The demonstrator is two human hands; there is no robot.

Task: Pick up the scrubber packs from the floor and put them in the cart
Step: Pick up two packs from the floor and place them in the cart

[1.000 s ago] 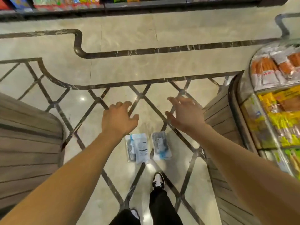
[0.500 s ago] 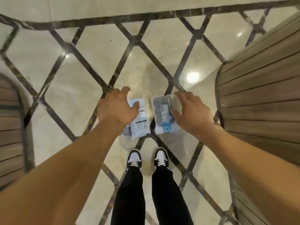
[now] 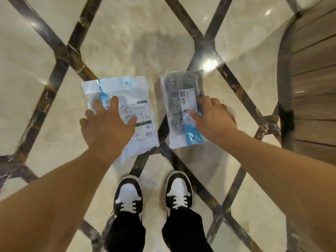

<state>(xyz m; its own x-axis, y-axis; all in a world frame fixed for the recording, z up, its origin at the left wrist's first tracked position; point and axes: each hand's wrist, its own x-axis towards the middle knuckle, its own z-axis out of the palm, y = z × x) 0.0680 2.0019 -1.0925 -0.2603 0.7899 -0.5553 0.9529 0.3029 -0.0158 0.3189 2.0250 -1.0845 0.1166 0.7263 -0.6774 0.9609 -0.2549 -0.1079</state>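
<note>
Plastic scrubber packs (image 3: 183,110) under spread left hand (image 3: 107,126), right hand (image 3: 212,120).

Bright overhead glare on glossy floor (image 3: 138,33); slight motion blur

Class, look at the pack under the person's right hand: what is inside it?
Through the clear front of the right scrubber pack, round steel-wool scrubbers show, beside a printed label strip. The right hand covers its right edge, so the full count stays hidden.
</note>
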